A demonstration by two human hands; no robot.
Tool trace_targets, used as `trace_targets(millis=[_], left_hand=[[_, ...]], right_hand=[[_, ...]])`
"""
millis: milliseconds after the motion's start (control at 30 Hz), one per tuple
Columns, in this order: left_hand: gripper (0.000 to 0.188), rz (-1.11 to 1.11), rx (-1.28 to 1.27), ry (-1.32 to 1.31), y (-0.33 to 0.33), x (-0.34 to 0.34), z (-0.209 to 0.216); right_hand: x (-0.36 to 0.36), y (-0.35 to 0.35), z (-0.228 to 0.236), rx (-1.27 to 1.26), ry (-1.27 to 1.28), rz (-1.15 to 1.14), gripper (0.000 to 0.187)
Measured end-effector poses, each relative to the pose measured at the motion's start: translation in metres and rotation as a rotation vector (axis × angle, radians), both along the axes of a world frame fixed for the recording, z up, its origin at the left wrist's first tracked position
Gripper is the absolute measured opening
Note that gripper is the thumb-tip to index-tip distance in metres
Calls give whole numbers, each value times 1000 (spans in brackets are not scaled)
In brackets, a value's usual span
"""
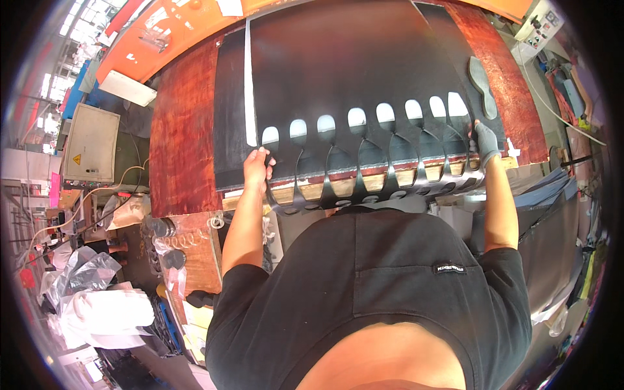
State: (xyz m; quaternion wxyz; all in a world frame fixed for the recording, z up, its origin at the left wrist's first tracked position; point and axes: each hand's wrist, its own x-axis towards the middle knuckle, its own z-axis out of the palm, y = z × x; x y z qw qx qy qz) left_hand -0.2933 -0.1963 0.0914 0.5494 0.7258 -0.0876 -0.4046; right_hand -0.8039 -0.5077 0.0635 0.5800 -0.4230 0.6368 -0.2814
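A black sheet (357, 58) covers the middle of the work table. Its near part is a lattice with a row of several rounded cut-outs, and this cut edge hangs over the table's front in front of my body. My bare left hand (257, 166) pinches the sheet's left near corner. My right hand (487, 142), in a grey glove, grips the right end of the cut edge; its fingers are partly hidden. Just beyond the right hand lies a dark grey sole-shaped piece (481, 88).
The reddish-brown table board (185, 130) shows on both sides of the sheet. An orange machine beam (175, 29) spans the far side. A grey control box (91, 143) stands left, another (541, 27) at far right. Plastic-wrapped white material (107, 315) lies at lower left.
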Motion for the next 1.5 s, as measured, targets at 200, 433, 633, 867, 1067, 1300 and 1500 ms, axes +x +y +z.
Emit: trace_targets(millis=[200,433,633,867,1067,1300,1500], left_hand=[[22,-67,66,1,10,5,10],[25,-44,96,-22,-45,40,17],[22,-108,242,-255,-61,51,11],[25,-281,488,-416,-66,56,22],[35,-618,779,-791,-75,65,20],[38,-758,913,-950,-79,58,41],[33,-651,770,-1085,-67,58,46]], right_hand=[[-6,13,7,-73,7,78,21],[37,-41,27,-46,-46,125,21],[57,-63,12,-130,356,124,23],[34,-78,48,-519,853,210,34],[13,-113,37,-511,1203,227,42],[-5,-151,-17,-650,1167,180,21],[58,-119,55,-537,357,209,42]])
